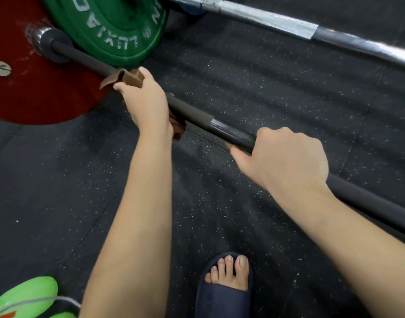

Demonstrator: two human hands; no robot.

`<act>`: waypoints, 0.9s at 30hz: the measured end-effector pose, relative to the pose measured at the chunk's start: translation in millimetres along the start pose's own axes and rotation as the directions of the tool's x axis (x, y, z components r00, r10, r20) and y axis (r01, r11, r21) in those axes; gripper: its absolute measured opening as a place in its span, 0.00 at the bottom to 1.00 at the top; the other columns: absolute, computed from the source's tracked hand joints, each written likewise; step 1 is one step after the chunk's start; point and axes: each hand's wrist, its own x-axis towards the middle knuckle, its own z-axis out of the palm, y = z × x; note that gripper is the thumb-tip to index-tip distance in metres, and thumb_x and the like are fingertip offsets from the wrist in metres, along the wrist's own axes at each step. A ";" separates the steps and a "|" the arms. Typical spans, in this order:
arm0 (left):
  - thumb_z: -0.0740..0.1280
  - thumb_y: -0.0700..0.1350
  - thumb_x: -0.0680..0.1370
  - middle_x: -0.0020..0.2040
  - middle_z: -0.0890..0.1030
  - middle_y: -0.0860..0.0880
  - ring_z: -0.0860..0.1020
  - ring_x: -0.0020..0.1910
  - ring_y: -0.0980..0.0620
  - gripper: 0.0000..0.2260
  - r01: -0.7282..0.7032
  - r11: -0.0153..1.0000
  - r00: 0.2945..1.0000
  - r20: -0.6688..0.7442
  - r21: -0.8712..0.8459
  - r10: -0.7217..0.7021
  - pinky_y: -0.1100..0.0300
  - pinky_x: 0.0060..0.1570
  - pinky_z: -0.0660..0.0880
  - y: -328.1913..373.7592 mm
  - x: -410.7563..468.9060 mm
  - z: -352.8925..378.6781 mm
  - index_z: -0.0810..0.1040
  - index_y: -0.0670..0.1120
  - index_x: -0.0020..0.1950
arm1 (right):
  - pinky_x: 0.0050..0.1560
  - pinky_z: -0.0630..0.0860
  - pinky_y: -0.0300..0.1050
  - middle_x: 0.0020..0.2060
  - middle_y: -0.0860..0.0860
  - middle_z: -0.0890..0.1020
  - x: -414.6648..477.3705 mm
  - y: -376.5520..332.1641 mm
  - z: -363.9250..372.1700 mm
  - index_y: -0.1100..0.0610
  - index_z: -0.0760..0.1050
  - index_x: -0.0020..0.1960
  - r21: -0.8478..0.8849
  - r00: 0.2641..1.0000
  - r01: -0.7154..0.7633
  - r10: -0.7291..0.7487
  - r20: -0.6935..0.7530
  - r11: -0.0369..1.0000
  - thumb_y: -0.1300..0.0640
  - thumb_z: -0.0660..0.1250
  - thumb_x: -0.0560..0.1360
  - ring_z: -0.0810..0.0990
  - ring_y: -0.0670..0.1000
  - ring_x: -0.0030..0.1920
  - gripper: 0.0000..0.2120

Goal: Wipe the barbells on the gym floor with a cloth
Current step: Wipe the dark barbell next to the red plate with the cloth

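Note:
A dark barbell bar (192,113) runs diagonally from the upper left to the lower right over the black speckled floor. My left hand (144,99) is closed around the bar with a brown cloth (125,79) wrapped under it, close to the red plate (29,88). My right hand (286,157) grips the bare bar further right. A second, silver barbell (277,21) lies across the top right, untouched.
A green plate (109,26) leans by the red plate at the top left. My foot in a dark blue slipper (224,288) stands at the bottom centre. A bright green object (25,297) sits at the bottom left corner.

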 end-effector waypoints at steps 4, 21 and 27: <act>0.63 0.46 0.82 0.33 0.83 0.47 0.78 0.28 0.45 0.06 -0.027 0.999 0.995 -0.097 0.035 0.030 0.52 0.36 0.63 -0.5 16.9 -5.3 0.73 0.51 0.45 | 0.30 0.58 0.45 0.30 0.49 0.70 0.9 -0.8 1.1 0.53 0.66 0.39 -0.007 1.000 -0.003 0.003 -0.009 1.000 0.29 0.55 0.77 0.66 0.52 0.27 0.27; 0.59 0.89 0.53 0.80 0.66 0.47 0.71 0.75 0.44 0.67 0.247 0.499 0.958 0.288 -0.830 0.004 0.39 0.73 0.67 207.1 134.2 -186.9 0.57 0.51 0.83 | 0.43 0.76 0.50 0.76 0.44 0.66 -12.0 6.1 5.7 0.40 0.39 0.80 0.196 0.892 0.447 -0.419 -0.168 0.873 0.44 0.76 0.71 0.77 0.52 0.64 0.53; 0.46 0.71 0.81 0.55 0.80 0.34 0.84 0.44 0.37 0.42 0.303 0.797 0.866 0.501 -0.522 -0.001 0.44 0.45 0.78 64.4 31.9 -71.3 0.81 0.36 0.55 | 0.33 0.78 0.49 0.79 0.46 0.62 -5.4 2.9 14.8 0.36 0.38 0.81 0.044 0.864 0.476 -0.457 -0.212 0.879 0.49 0.69 0.75 0.82 0.56 0.48 0.48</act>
